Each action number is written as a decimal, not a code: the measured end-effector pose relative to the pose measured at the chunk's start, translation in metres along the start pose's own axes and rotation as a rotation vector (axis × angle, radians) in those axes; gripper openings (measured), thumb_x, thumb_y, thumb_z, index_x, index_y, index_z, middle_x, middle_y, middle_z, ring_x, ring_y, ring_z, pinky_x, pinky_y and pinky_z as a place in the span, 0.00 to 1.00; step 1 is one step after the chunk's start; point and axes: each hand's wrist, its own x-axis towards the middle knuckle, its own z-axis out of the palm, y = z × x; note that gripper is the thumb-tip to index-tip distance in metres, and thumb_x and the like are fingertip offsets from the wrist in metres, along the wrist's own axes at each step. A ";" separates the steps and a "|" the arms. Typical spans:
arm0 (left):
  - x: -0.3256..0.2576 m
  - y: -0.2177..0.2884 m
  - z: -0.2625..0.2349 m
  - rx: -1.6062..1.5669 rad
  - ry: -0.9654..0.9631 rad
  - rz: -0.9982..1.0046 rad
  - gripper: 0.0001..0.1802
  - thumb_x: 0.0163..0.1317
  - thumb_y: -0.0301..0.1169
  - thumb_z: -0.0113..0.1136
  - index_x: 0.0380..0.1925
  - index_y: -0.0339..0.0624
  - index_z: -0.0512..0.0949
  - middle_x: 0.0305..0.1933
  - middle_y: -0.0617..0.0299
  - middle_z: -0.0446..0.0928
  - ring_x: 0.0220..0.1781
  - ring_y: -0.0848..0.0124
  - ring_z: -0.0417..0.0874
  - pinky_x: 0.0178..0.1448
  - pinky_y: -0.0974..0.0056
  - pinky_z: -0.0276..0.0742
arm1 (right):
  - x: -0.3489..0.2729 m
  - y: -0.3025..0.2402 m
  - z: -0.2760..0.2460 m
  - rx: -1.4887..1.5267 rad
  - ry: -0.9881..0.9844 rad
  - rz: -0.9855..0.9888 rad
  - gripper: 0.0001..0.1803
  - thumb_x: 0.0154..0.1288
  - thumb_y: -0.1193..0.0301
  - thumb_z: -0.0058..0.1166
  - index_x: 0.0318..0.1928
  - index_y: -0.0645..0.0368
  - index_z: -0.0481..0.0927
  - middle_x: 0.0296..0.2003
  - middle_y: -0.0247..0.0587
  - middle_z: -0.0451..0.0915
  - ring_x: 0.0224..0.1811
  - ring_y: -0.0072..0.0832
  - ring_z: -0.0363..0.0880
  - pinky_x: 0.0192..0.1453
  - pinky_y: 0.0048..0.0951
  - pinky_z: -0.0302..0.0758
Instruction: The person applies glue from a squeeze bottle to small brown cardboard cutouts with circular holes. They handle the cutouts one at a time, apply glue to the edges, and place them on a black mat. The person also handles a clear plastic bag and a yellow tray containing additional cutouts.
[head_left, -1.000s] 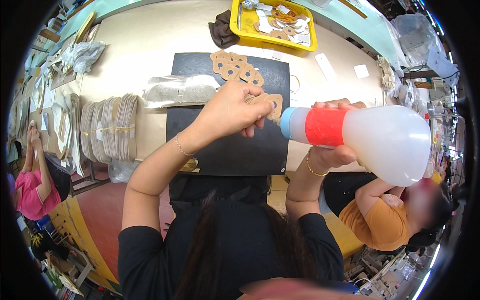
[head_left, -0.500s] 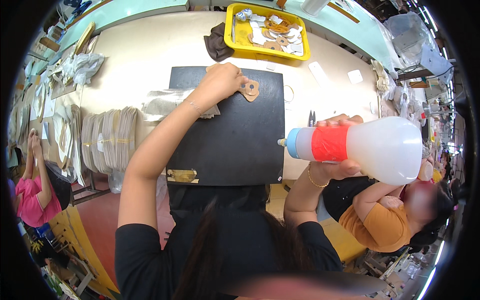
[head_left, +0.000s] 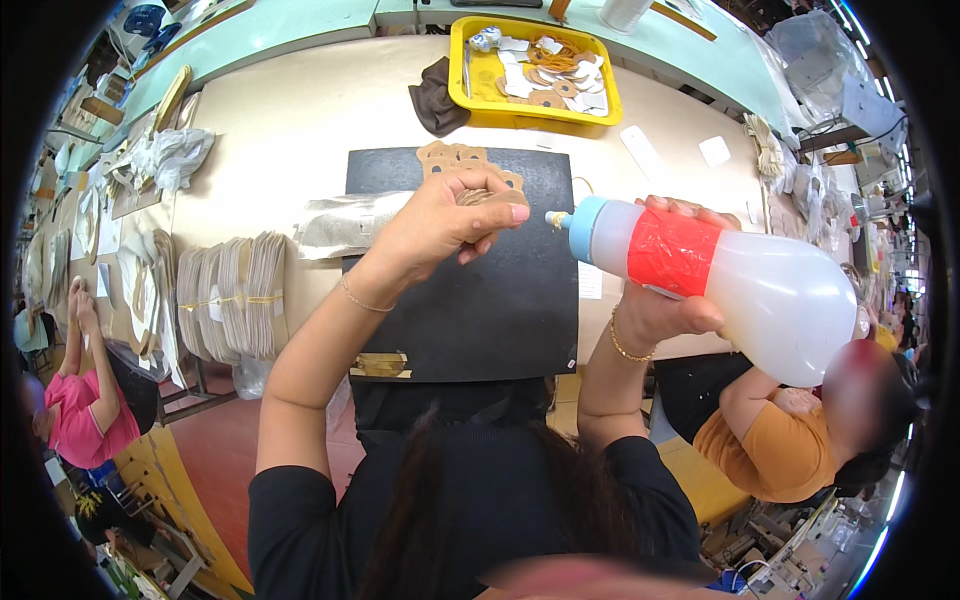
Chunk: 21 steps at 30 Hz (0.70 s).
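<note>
My left hand [head_left: 445, 220] is closed over the upper part of the black mat [head_left: 470, 320], pinching several small tan pieces [head_left: 487, 198] between thumb and fingers. Just beyond it, more tan cut pieces with dark holes [head_left: 447, 156] lie at the mat's far edge. Held nearly level, a cloudy white squeeze bottle [head_left: 775, 285] with a red band and light blue cap is wrapped by my right hand [head_left: 662, 312]. Its nozzle [head_left: 558, 219] points left, close to the pinched pieces but apart from them. A shiny silver sheet [head_left: 345, 226] sits left of my left hand.
A yellow tray [head_left: 540, 118] of tan and white pieces stands at the back beside a dark brown cloth [head_left: 436, 98]. To the left are tied stacks of beige pieces [head_left: 230, 297]. A person in an orange shirt [head_left: 770, 450] sits at right, another in pink [head_left: 105, 420] at left.
My left hand has come nearer and right from the mat's far edge, now with tan pieces in its pinch. The bottle's nozzle has shifted slightly left and up, its base tipping lower.
</note>
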 end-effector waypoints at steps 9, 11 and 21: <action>-0.009 -0.002 0.017 0.006 0.082 0.035 0.11 0.58 0.33 0.64 0.36 0.38 0.77 0.21 0.68 0.74 0.19 0.83 0.72 0.20 0.77 0.63 | -0.001 -0.001 0.004 -0.079 0.034 -0.097 0.51 0.34 0.32 0.64 0.46 0.65 0.69 0.38 0.44 0.74 0.41 0.39 0.81 0.47 0.41 0.82; -0.010 -0.001 0.020 0.032 0.117 0.086 0.10 0.57 0.32 0.64 0.35 0.38 0.77 0.22 0.67 0.75 0.20 0.83 0.73 0.21 0.77 0.65 | -0.003 0.000 0.004 -0.102 0.009 -0.088 0.51 0.35 0.33 0.65 0.46 0.66 0.69 0.38 0.45 0.74 0.41 0.40 0.81 0.47 0.40 0.82; -0.012 0.001 0.026 0.032 0.143 0.090 0.11 0.58 0.32 0.63 0.37 0.36 0.78 0.21 0.67 0.74 0.21 0.83 0.73 0.22 0.77 0.65 | -0.006 0.007 -0.005 -0.211 -0.130 -0.204 0.50 0.37 0.36 0.67 0.49 0.67 0.68 0.39 0.50 0.75 0.42 0.42 0.81 0.47 0.41 0.80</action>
